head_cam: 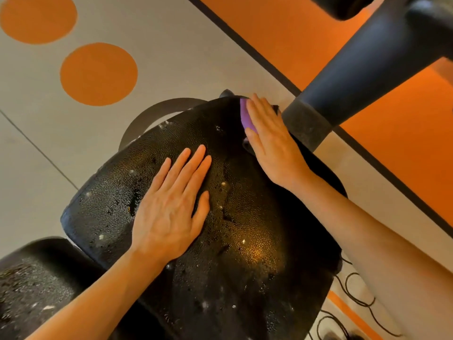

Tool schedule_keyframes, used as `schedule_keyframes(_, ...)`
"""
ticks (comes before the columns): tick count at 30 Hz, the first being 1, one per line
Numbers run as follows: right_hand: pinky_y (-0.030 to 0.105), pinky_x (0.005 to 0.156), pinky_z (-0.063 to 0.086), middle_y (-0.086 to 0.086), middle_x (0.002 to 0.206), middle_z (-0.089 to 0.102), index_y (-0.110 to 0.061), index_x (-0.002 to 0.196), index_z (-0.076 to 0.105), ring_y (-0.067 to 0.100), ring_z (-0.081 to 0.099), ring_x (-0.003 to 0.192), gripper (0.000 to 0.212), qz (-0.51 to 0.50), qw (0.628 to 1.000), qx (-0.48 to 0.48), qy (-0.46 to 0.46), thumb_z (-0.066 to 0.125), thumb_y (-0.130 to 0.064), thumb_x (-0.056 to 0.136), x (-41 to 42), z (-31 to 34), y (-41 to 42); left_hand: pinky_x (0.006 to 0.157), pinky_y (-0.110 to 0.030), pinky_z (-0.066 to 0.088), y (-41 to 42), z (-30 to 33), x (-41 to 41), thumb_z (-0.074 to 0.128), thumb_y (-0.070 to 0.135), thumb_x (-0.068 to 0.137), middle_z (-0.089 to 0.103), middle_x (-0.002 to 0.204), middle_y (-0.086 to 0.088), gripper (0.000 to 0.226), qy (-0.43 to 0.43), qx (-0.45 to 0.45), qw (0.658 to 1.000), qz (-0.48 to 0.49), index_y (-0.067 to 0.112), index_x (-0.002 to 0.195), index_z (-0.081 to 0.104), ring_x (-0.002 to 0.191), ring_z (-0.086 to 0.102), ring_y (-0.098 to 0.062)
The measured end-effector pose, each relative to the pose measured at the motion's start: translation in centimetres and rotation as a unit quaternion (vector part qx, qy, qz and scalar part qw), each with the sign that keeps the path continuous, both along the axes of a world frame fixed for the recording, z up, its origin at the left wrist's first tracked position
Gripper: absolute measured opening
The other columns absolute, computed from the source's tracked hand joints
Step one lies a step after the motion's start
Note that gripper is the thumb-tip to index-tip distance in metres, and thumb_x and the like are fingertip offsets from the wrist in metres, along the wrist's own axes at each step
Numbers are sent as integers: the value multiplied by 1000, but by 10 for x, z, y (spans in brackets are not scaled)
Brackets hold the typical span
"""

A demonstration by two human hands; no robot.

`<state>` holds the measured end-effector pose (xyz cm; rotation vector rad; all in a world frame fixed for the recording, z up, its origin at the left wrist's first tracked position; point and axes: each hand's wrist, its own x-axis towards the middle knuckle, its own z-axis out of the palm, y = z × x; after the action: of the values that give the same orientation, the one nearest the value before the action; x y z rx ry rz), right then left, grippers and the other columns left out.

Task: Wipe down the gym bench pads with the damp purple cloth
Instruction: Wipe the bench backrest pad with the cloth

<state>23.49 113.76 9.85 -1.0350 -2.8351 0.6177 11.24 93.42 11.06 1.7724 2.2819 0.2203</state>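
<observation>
Grey floor [171, 45] with orange circles lies behind. Left hand [171, 204] is laid flat, fingers straight, bracing the worn black pad [245, 241]. Right hand [272, 143] is pressed flat over the purple cloth [244, 116] at the pad's far edge. Cloth judged limp, light, damp; best controlled under a flat palm.

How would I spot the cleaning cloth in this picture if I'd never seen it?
Find the big black bench pad in the middle. At its far edge, the right hand lies flat on the cloth, so only a small strip shows beside the fingers. It is the only purple thing here.
</observation>
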Motion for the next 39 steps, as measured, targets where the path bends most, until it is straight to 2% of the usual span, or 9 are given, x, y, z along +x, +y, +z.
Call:
schedule_keyframes(4,39,122,8,-2,161,5,-22,152,5,9,-2,147,53,-63,997,-30,-36,20,-33,102,64,6,-30,125,-39,8,0,0,-1,27,41,102,14,165,2,59,2,1,1000,2,19,156,21,153,8,-16)
schedule_keyframes(10,44,121,9,7,160,11,-12,151,15,20,7,148,52,-24,1000,-7,-15,22,-32,103,-64,0,15,125,-39,7,0,0,-1,26,42,102,12,165,2,59,5,-9,1000,-6,20,157,19,153,7,-15)
schedule_keyframes(13,43,121,12,2,160,11,-19,151,14,14,8,148,51,-9,1000,-14,3,19,-33,103,3,0,0,125,-38,6,0,-1,-2,26,42,102,12,165,2,59,2,-3,1000,-5,20,157,19,153,7,-15)
schedule_keyframes(16,41,121,13,-1,160,11,-21,152,10,12,7,148,52,-139,990,-14,-35,18,-36,102,72,5,-29,125,-38,6,-1,-1,-1,26,41,102,12,165,2,59,-5,1,1000,1,20,157,19,153,6,-15)
schedule_keyframes(22,36,102,38,7,135,51,-12,139,40,23,48,123,42,-141,988,65,14,29,-29,102,-60,-9,10,125,-40,10,0,-1,-1,29,41,102,15,165,2,59,-7,1,1000,-1,20,156,21,153,9,-15)
schedule_keyframes(25,29,88,42,7,124,58,-13,136,45,21,55,110,40,-144,987,66,25,29,-30,102,-7,-3,6,125,-41,11,0,-1,-1,29,41,101,15,165,2,60,-5,-3,1000,2,20,156,21,153,9,-16)
schedule_keyframes(28,28,86,44,6,115,60,-13,128,50,17,56,105,39,-259,966,22,-15,27,-32,103,75,10,-16,125,-41,11,-1,0,-1,29,41,101,15,165,1,60,-7,-3,1000,0,19,156,21,153,10,-16)
schedule_keyframes(35,34,84,42,7,111,62,-10,111,58,23,57,103,39,-228,973,22,15,26,-32,103,-57,-4,22,125,-40,10,1,-1,0,31,39,101,15,165,3,60,-4,-2,1000,0,19,156,22,153,10,-15)
schedule_keyframes(39,33,82,49,7,113,63,-12,123,54,21,59,100,42,-217,971,90,-33,24,-33,103,53,1,-9,125,-40,10,0,0,0,30,39,101,15,165,3,59,-13,-1,1000,4,20,156,21,153,10,-15)
